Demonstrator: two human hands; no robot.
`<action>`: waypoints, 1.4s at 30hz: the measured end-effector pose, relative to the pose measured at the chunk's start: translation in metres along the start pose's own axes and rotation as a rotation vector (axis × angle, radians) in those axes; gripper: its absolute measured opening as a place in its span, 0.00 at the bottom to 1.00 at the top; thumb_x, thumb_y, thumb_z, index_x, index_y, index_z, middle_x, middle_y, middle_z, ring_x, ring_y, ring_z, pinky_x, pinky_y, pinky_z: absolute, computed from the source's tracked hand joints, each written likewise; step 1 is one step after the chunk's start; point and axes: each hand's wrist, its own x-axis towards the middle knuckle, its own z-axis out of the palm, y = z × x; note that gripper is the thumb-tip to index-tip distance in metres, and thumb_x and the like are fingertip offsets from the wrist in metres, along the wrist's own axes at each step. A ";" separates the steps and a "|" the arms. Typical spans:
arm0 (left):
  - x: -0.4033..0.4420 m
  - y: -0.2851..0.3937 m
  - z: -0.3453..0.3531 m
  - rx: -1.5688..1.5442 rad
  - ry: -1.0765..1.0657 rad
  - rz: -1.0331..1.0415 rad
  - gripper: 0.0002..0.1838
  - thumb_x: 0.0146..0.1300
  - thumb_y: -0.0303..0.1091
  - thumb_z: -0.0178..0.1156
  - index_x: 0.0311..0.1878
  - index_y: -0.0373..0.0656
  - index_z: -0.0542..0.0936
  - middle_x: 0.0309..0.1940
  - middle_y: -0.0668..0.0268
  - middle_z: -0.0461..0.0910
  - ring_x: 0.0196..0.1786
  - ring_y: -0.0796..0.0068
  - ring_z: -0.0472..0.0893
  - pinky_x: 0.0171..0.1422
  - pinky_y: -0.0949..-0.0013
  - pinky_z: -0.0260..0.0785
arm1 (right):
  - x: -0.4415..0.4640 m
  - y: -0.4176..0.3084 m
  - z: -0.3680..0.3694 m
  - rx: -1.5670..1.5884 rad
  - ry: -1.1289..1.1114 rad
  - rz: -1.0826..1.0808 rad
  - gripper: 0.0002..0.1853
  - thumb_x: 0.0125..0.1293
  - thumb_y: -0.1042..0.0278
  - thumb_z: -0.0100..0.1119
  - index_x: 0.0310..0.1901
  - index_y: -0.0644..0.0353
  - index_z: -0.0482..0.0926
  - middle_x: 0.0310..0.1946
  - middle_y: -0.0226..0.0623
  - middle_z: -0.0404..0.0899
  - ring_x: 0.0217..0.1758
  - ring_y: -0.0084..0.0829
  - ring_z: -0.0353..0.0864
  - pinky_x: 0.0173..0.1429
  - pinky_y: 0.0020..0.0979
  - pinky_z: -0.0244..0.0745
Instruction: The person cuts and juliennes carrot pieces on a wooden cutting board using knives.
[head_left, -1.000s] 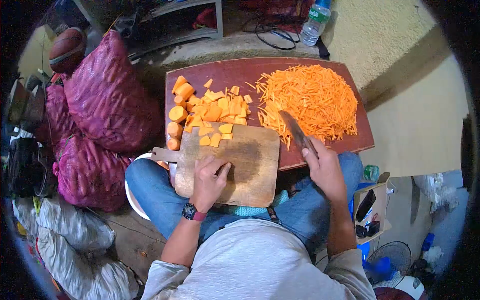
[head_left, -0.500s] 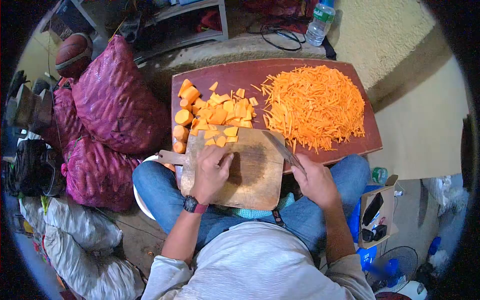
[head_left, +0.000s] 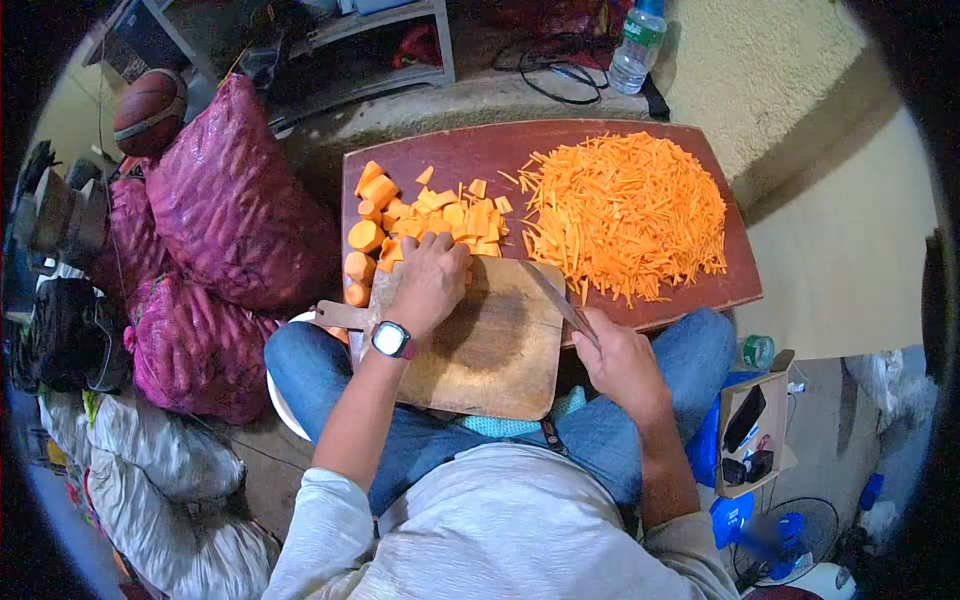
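Observation:
My left hand [head_left: 432,278] lies over the far left part of the wooden cutting board [head_left: 500,370]. Its fingers are apart and bent down onto the cut carrot slices [head_left: 455,215], with the fingertips partly hidden. Wrapped round a knife's handle, my right hand [head_left: 622,362] is at the board's right side. The knife [head_left: 555,298] points away and to the left, its blade over the board's right edge. Thick carrot chunks [head_left: 366,236] stand along the table's left side. A large heap of carrot strips [head_left: 630,215] covers the table's right part.
The board rests between my legs and the low red-brown table [head_left: 700,292]. Full pink mesh sacks [head_left: 240,200] and a basketball [head_left: 150,112] are at the left. A water bottle [head_left: 638,48] stands behind the table. An open cardboard box [head_left: 755,425] sits at the right.
My left hand has moved forward from the board's middle left to the carrot slices, and its fingers have spread. My right hand and the knife have shifted slightly left.

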 end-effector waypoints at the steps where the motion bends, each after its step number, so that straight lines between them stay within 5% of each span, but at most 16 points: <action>1: -0.001 0.000 -0.001 0.001 0.000 -0.003 0.09 0.64 0.32 0.71 0.47 0.46 0.90 0.44 0.55 0.83 0.52 0.54 0.81 0.57 0.49 0.63 | 0.001 -0.001 0.000 0.000 -0.002 -0.003 0.15 0.79 0.58 0.63 0.57 0.59 0.76 0.37 0.61 0.88 0.43 0.65 0.89 0.48 0.65 0.82; 4: -0.015 0.015 -0.006 -0.164 0.122 -0.031 0.10 0.65 0.28 0.70 0.49 0.42 0.90 0.44 0.52 0.85 0.52 0.50 0.83 0.58 0.49 0.69 | -0.001 -0.001 0.001 -0.003 -0.008 0.019 0.15 0.79 0.58 0.63 0.57 0.58 0.77 0.36 0.60 0.88 0.42 0.66 0.89 0.47 0.65 0.82; 6: -0.028 0.039 -0.012 -0.633 0.123 -0.253 0.12 0.66 0.23 0.69 0.52 0.36 0.88 0.46 0.48 0.86 0.52 0.45 0.85 0.59 0.51 0.75 | 0.002 0.000 0.001 0.040 0.033 -0.030 0.14 0.79 0.58 0.63 0.56 0.58 0.77 0.35 0.60 0.88 0.42 0.66 0.89 0.46 0.65 0.81; 10: -0.067 0.073 0.000 -0.755 0.121 -0.269 0.15 0.66 0.20 0.67 0.56 0.33 0.87 0.48 0.45 0.87 0.54 0.41 0.86 0.58 0.51 0.80 | 0.003 -0.006 -0.004 0.034 -0.024 -0.001 0.14 0.79 0.58 0.62 0.56 0.58 0.77 0.36 0.60 0.88 0.43 0.66 0.88 0.47 0.65 0.81; 12: -0.079 0.079 -0.004 -0.722 0.131 -0.262 0.16 0.63 0.18 0.67 0.55 0.33 0.86 0.45 0.46 0.85 0.52 0.41 0.85 0.58 0.50 0.79 | 0.001 -0.012 -0.007 -0.002 -0.060 -0.015 0.14 0.77 0.63 0.66 0.58 0.59 0.80 0.38 0.57 0.87 0.45 0.65 0.87 0.44 0.58 0.81; 17: -0.090 0.071 -0.015 -0.467 0.075 -0.164 0.14 0.61 0.22 0.70 0.50 0.35 0.85 0.44 0.51 0.81 0.48 0.45 0.83 0.55 0.48 0.77 | -0.021 -0.025 -0.002 0.084 -0.121 -0.056 0.15 0.77 0.63 0.66 0.60 0.59 0.80 0.43 0.57 0.87 0.48 0.64 0.87 0.46 0.56 0.81; 26: -0.097 0.061 -0.012 -0.447 0.023 0.003 0.19 0.54 0.22 0.68 0.51 0.35 0.86 0.47 0.55 0.81 0.51 0.49 0.81 0.57 0.53 0.77 | -0.025 -0.055 0.015 0.127 -0.222 -0.056 0.19 0.77 0.65 0.65 0.64 0.61 0.79 0.48 0.57 0.88 0.52 0.60 0.89 0.53 0.54 0.84; 42: -0.093 0.070 -0.008 -0.273 0.023 0.102 0.16 0.60 0.26 0.63 0.51 0.33 0.87 0.47 0.56 0.80 0.54 0.53 0.78 0.59 0.53 0.73 | -0.035 -0.065 0.000 0.110 -0.380 0.092 0.21 0.80 0.65 0.59 0.70 0.60 0.73 0.53 0.61 0.86 0.54 0.66 0.86 0.51 0.59 0.83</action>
